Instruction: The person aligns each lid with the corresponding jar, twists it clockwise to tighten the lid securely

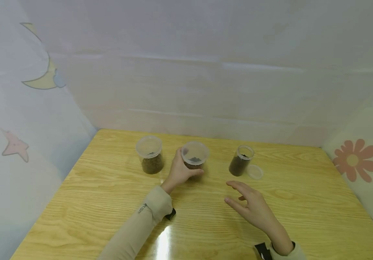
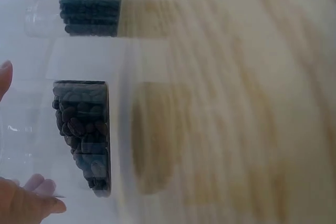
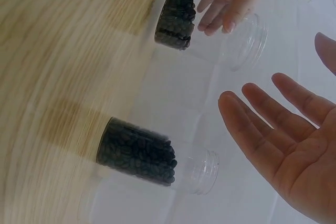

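My left hand [image 1: 180, 171] grips a wide clear jar [image 1: 197, 153] with a cloudy round top, its thumb across the near side. Dark beans [image 2: 79, 129] lie sloped inside it. My right hand [image 1: 253, 207] is held over the table with fingers spread and nothing in them, palm toward the jars. Beyond it stands a narrower clear jar [image 1: 239, 164], uncapped and mostly filled with dark beans [image 3: 136, 153]. A translucent round lid [image 1: 255, 172] lies flat just right of that jar.
Another wide clear jar [image 1: 152, 162], partly filled with dark contents, stands left of the gripped one. The wood-grain table [image 1: 303, 202] ends at a pale cloth backdrop [image 1: 186, 90] behind, with more printed cloth on both sides.
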`<state>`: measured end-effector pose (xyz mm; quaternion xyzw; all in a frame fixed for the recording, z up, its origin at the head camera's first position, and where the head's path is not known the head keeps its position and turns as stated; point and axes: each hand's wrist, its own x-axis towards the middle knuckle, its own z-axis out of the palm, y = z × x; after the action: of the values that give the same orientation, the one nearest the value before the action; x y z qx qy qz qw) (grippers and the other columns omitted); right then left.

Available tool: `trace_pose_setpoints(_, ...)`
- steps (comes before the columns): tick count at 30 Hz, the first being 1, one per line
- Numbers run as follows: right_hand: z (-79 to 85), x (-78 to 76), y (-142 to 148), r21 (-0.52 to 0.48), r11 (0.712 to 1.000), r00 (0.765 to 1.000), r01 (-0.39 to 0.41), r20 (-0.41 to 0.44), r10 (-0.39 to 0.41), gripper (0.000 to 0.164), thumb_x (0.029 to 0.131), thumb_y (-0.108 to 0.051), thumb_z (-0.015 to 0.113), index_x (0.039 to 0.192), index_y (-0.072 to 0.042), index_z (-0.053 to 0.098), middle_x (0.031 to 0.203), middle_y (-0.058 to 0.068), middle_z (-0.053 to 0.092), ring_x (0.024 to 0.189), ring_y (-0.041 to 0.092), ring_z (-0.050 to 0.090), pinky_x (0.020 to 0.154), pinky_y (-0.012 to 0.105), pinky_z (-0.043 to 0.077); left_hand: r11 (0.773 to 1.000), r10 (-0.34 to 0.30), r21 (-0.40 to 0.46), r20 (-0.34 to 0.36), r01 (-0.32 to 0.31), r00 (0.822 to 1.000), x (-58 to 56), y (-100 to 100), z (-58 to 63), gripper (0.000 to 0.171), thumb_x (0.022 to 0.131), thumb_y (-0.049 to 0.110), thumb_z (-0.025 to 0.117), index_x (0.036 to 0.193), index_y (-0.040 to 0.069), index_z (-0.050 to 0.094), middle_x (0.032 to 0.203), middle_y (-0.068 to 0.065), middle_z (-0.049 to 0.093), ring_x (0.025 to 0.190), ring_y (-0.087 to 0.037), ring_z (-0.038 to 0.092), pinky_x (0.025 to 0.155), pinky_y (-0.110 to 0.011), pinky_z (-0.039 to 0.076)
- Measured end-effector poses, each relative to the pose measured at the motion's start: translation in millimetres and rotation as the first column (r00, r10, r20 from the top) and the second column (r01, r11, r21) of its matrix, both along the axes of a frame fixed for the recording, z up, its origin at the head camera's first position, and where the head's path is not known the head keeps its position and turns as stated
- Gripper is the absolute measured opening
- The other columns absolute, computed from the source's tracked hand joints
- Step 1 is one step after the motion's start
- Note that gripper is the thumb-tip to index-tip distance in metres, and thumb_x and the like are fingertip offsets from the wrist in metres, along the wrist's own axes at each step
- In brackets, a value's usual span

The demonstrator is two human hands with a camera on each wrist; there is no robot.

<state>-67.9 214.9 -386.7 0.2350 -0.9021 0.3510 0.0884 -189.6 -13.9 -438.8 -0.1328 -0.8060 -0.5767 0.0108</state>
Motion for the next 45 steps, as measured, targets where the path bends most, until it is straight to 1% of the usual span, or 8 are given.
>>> trace_pose_setpoints(6, -2.4, 0.0, 2, 0.006, 1.000, 1.000, 0.000, -0.016, 0.000, 0.041, 0.083, -0.015, 0.067, 0.119, 0.001, 0.055, 0.118, 0.015, 0.057, 0.101, 0.031, 0.057, 0.066, 0.032, 0.053, 0.999, 0.029, -0.015, 0.004, -0.029, 1.000, -2.9, 1, -5.7, 0.103, 0.060, 0.026, 0.086, 0.138, 0.005, 0.021, 0.132, -0.015, 0.037, 0.121, -0.034, 0.038, 0.098, -0.048, 0.033)
trace_pose_setpoints(9, -2.2, 0.3, 2, 0.001, 1.000, 1.000, -0.002, -0.017, 0.002, 0.041, 0.083, -0.015, 0.067, 0.119, 0.000, 0.055, 0.118, 0.015, 0.057, 0.100, 0.032, 0.057, 0.065, 0.033, 0.053, 0.999, 0.035, -0.019, 0.000, -0.035, 0.999, -4.1, 2, -7.8, 0.102, 0.062, 0.023, 0.085, 0.138, 0.004, 0.020, 0.132, -0.017, 0.037, 0.121, -0.035, 0.037, 0.099, -0.049, 0.032)
trace_pose_setpoints(14, -1.3, 0.3, 2, -0.012, 1.000, 1.000, -0.010, -0.021, 0.010, 0.040, 0.083, -0.014, 0.066, 0.119, 0.000, 0.055, 0.117, 0.016, 0.058, 0.100, 0.033, 0.058, 0.065, 0.033, 0.053, 0.997, 0.062, -0.043, 0.013, -0.062, 0.998, -4.5, 3, -7.4, 0.102, 0.063, 0.023, 0.085, 0.138, 0.003, 0.019, 0.133, -0.019, 0.036, 0.122, -0.034, 0.037, 0.099, -0.049, 0.032)
trace_pose_setpoints(24, -0.7, 1.6, 1, -0.008, 1.000, 1.000, -0.015, -0.027, 0.015, 0.039, 0.083, -0.014, 0.067, 0.119, -0.001, 0.056, 0.117, 0.014, 0.058, 0.101, 0.031, 0.058, 0.065, 0.034, 0.053, 0.996, 0.065, -0.064, 0.022, -0.063, 0.998, -3.2, 3, -6.0, 0.102, 0.063, 0.023, 0.085, 0.138, 0.004, 0.018, 0.134, -0.021, 0.036, 0.122, -0.036, 0.036, 0.099, -0.049, 0.032)
trace_pose_setpoints(32, -1.2, 3.3, 1, -0.001, 1.000, 1.000, -0.018, -0.023, 0.018, 0.040, 0.083, -0.014, 0.066, 0.119, -0.001, 0.055, 0.118, 0.016, 0.058, 0.101, 0.031, 0.058, 0.065, 0.034, 0.053, 0.991, 0.095, -0.091, 0.014, -0.093, 0.995, -0.9, 2, -7.4, 0.104, 0.060, 0.026, 0.086, 0.138, 0.005, 0.019, 0.133, -0.019, 0.037, 0.121, -0.034, 0.039, 0.098, -0.049, 0.033)
trace_pose_setpoints(37, -2.5, 3.7, 2, -0.003, 1.000, 1.000, -0.024, -0.014, 0.024, 0.040, 0.083, -0.014, 0.066, 0.119, 0.001, 0.055, 0.118, 0.017, 0.057, 0.101, 0.032, 0.057, 0.066, 0.034, 0.053, 0.989, 0.094, -0.112, 0.001, -0.093, 0.996, 1.3, 0, -7.5, 0.105, 0.060, 0.029, 0.086, 0.138, 0.006, 0.020, 0.134, -0.018, 0.036, 0.121, -0.032, 0.038, 0.098, -0.049, 0.033)
trace_pose_setpoints(43, -3.9, 4.2, 3, 0.007, 1.000, 1.000, -0.020, 0.004, 0.020, 0.041, 0.084, -0.016, 0.066, 0.119, 0.001, 0.054, 0.119, 0.017, 0.057, 0.101, 0.031, 0.057, 0.066, 0.035, 0.053, 0.991, 0.085, -0.109, 0.019, -0.082, 0.996, 9.1, -7, -4.7, 0.106, 0.061, 0.026, 0.086, 0.140, 0.005, 0.019, 0.136, -0.017, 0.034, 0.124, -0.032, 0.035, 0.099, -0.049, 0.032)
trace_pose_setpoints(45, -3.7, 4.6, 3, 0.013, 1.000, 1.000, -0.018, 0.012, 0.017, 0.042, 0.084, -0.017, 0.066, 0.120, 0.001, 0.054, 0.119, 0.017, 0.057, 0.102, 0.030, 0.057, 0.066, 0.035, 0.053, 0.988, 0.087, -0.127, 0.022, -0.083, 0.996, 13.0, -9, -3.3, 0.105, 0.062, 0.026, 0.085, 0.140, 0.004, 0.019, 0.136, -0.018, 0.033, 0.124, -0.033, 0.035, 0.098, -0.049, 0.034)
